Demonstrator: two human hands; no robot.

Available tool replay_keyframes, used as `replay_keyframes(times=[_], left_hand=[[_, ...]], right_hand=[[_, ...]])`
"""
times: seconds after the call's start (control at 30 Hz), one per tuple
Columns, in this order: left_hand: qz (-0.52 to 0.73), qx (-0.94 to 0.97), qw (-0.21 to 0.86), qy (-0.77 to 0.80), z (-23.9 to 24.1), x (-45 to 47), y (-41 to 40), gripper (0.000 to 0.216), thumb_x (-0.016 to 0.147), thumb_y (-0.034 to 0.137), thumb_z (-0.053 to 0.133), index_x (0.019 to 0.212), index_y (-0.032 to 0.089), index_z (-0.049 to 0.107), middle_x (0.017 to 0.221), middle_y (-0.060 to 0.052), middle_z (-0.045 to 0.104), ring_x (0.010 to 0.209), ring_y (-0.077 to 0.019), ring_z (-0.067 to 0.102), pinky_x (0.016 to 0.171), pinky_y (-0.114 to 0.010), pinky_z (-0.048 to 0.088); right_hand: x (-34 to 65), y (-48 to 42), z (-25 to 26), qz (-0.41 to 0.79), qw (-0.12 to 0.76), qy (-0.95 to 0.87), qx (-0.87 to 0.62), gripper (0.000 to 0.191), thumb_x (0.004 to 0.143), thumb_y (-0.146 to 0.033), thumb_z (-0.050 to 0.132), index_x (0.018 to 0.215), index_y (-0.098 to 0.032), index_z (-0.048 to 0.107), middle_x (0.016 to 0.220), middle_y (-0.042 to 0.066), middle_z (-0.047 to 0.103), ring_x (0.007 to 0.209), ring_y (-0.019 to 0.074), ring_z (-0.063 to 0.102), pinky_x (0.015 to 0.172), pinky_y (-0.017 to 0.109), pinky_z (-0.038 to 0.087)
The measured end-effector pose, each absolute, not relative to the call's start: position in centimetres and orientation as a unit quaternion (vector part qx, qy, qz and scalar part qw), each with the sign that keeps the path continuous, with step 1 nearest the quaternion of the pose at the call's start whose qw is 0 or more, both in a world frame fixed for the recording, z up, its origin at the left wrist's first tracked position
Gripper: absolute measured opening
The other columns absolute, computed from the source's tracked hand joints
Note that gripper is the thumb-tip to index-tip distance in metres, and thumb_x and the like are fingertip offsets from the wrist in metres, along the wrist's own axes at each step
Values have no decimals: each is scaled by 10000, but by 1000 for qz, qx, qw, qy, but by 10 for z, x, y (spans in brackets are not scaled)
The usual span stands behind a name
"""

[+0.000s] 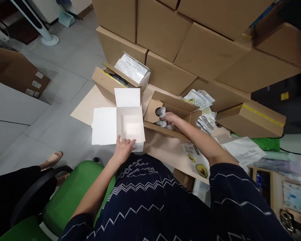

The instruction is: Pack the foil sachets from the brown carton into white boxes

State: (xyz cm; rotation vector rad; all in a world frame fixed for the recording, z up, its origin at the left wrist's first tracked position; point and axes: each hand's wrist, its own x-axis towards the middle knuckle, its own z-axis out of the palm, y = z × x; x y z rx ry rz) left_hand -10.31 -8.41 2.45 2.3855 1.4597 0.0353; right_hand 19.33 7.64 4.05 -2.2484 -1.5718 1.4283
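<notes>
Cardboard-stacked floor; pouch (161, 112) upright in right hand (170, 117)

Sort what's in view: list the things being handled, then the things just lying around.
In hand:
left hand on open white box
right hand holding silver packet in open carton

Lying about:
stacked cartons
avocado pouches
printed white box
green chair

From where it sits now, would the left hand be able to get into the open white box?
Probably yes. The left hand already rests on the near edge of the white box, whose lid is folded back and whose inside looks clear. The right hand is off in the cardboard box.
</notes>
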Motion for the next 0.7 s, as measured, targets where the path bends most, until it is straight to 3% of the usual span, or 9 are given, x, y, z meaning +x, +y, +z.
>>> replay_keyframes(times=[0.13,0.23,0.33,0.4,0.47,0.63,0.7], left_hand=[[23,849,143,507,19,-103,-90,345,952,276,564,1292,234,608,1015,-108,711,1002,-289,635,1115,-605,295],[55,844,127,518,19,-106,-100,406,962,349,558,1355,250,580,1181,-143,683,1170,-336,569,1119,-601,279],[86,821,105,555,18,-108,-112,403,956,428,567,1330,284,609,1294,-144,640,1274,-371,498,1111,-616,259],[103,805,96,576,16,-108,-118,390,951,462,571,1291,285,640,1301,-142,634,1269,-370,500,1093,-600,283],[118,800,97,580,14,-108,-122,382,951,472,569,1264,271,661,1290,-148,633,1245,-356,513,1077,-565,322],[163,790,114,581,4,-111,-127,348,942,442,594,1220,247,667,1254,-154,618,1222,-334,512,1072,-517,378],[190,782,111,583,-3,-114,-129,338,932,442,612,1188,225,658,1241,-161,599,1222,-332,509,1067,-511,398]], right_hand=[[219,69,107,268,50,-677,-684,107,854,-240,614,785,-164,641,758,16,650,720,155,590,705,255,444],[223,37,169,153,176,-731,-641,203,940,-332,523,875,-181,642,810,34,634,801,183,583,746,290,451],[199,2,208,142,307,-727,-598,330,1016,-438,417,1080,-196,631,869,23,625,843,180,587,758,307,472],[171,-10,213,177,315,-747,-559,355,1038,-437,372,1185,-212,606,930,24,641,872,180,598,763,311,481],[138,-12,204,226,246,-792,-511,324,1047,-375,364,1216,-229,599,958,27,663,871,180,610,754,306,479],[59,3,154,267,-43,-880,-390,290,963,-152,458,1182,-219,636,953,73,713,823,195,628,702,308,440],[37,9,135,276,-115,-881,-368,272,943,-157,489,1141,-218,666,1005,94,725,842,200,640,681,304,436]])
